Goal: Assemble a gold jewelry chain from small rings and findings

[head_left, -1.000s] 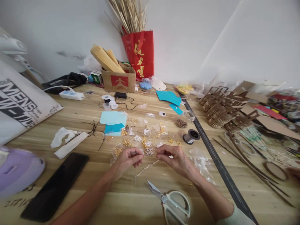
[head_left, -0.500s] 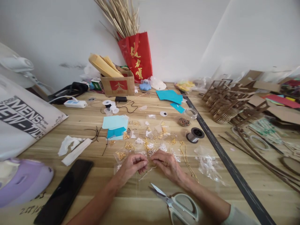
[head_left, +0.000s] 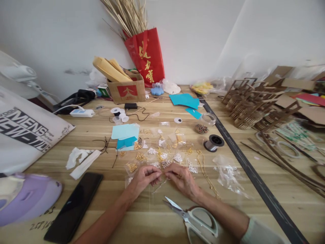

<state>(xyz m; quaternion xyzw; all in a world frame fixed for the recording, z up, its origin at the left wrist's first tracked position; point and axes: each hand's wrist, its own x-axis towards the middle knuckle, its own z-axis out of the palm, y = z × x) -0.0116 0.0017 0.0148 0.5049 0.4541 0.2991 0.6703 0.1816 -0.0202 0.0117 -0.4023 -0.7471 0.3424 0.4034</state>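
While the left hand (head_left: 147,176) and right hand (head_left: 183,181) nearly meet, thumbs and fingertips drawn together, I cannot tell what either grasps. Just below their fingertips, a thin beaded chain (head_left: 158,187) slants up toward the right hand. Silvery beads (head_left: 166,164) lie just beyond; scissors (head_left: 185,215) lie nearer, beside the right forearm.

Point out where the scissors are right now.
In the head view, the scissors lie right of centre near the bottom edge, beside the right forearm, with their tips just below the thin silvery chain.
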